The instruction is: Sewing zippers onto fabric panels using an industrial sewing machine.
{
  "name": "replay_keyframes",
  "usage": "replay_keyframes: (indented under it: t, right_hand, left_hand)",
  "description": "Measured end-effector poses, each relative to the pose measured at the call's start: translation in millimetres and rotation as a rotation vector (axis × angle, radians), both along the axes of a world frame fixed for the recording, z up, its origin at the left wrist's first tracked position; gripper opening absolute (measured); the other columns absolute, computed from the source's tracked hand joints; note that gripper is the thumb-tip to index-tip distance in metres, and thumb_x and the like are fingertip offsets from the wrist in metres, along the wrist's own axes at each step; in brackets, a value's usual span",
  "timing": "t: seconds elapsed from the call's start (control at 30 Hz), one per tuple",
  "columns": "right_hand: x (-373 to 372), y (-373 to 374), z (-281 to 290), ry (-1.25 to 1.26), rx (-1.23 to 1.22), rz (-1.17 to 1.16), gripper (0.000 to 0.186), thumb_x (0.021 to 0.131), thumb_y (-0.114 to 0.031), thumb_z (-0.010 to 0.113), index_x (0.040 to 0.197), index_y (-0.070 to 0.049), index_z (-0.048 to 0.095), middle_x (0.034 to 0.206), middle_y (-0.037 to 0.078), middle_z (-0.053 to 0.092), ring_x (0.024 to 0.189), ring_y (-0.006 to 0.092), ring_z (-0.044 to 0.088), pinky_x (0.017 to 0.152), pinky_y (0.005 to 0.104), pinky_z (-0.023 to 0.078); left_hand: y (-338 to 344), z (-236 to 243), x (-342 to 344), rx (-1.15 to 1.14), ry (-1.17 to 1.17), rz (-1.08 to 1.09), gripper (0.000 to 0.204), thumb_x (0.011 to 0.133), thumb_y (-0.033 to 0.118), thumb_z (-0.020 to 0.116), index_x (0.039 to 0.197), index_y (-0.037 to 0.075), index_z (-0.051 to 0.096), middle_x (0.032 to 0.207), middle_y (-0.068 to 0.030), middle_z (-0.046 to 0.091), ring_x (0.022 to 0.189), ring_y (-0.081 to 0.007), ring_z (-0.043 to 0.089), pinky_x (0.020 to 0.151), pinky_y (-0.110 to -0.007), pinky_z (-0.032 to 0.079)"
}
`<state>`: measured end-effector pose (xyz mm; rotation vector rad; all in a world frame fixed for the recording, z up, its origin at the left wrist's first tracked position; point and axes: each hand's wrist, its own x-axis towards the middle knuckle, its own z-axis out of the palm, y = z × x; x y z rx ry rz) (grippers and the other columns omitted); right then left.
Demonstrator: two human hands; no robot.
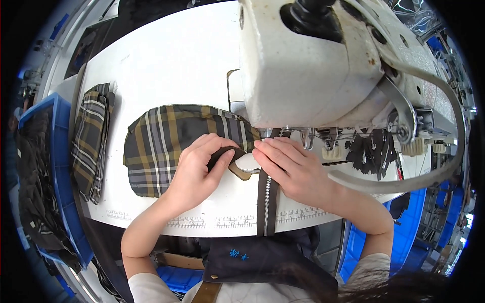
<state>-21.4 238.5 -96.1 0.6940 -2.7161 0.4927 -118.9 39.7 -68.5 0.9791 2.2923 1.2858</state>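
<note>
A plaid fabric piece [156, 136] in black, olive and white lies on the white sewing table, its right end reaching the needle area of the sewing machine [303, 70]. My left hand [199, 166] pinches the piece's folded dark edge between thumb and fingers. A black zipper [268, 207] with silver teeth runs from under the machine head down over the table's front edge. Against its upper part, just before the presser foot, my right hand [295, 169] is closed on the zipper, fingers together. The fingertips hide where zipper and fabric meet.
Folded plaid pieces [93, 141] are stacked at the table's left. Beyond them stands a blue bin [63, 146] of dark fabric. More black zippers [373, 154] lie right of the needle. A grey hose [399, 184] curves around the machine's right side. A printed ruler follows the front edge.
</note>
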Motion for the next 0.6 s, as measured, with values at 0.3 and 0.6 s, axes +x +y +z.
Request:
replay_keyframes:
  t: [0.3,0.6]
  right_hand:
    - [-2,-2,11,0.069,0.046,0.001,0.046,0.068,-0.006,0.058,0.113,0.002,0.059,0.114,0.012,0.058,0.106,0.0241,0.056,0.093,0.0368,0.047]
    - [-2,-2,12,0.048,0.093,0.001,0.045,0.069,-0.007,0.057,0.113,0.002,0.059,0.115,0.012,0.058,0.108,0.0238,0.055,0.095,0.0368,0.045]
  left_hand:
    - [-2,-6,4,0.079,-0.025,-0.012,0.014,0.081,-0.002,0.061,0.094,0.0,0.063,0.078,-0.0094,0.054,0.072,-0.0225,0.053,0.059,-0.031,0.043]
    - [-15,-23,23,-0.194,0.541,-0.307,0.048,0.065,-0.001,0.059,0.113,-0.003,0.06,0.114,-0.0118,0.051,0.102,-0.0271,0.051,0.087,-0.037,0.044]
